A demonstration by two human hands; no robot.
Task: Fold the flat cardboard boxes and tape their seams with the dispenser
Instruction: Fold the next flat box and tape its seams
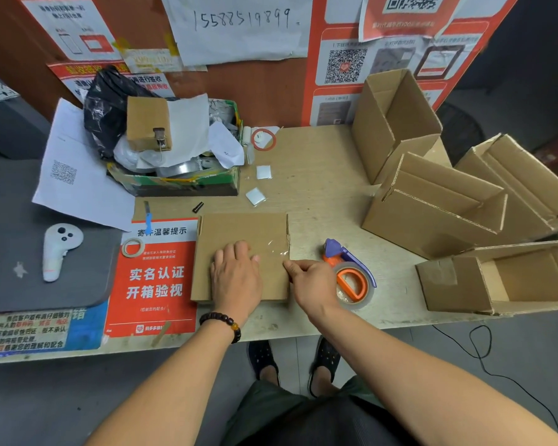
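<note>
Taping up a small box at the table edge

Left hand lies flat, fingers straight, pressing on the cardboard box. Right hand pinches the box's right edge, where shiny clear tape sits. The tape dispenser rests on the table just right of that hand, with folded boxes further right.

white sheet: 15588519899 | red notice: 实名认证 开箱验视

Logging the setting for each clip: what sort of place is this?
Probably a parcel shipping counter. Folded cardboard boxes pile up at the right of the table, a tape dispenser lies by the right hand, and QR-code posters cover the wall.
</note>
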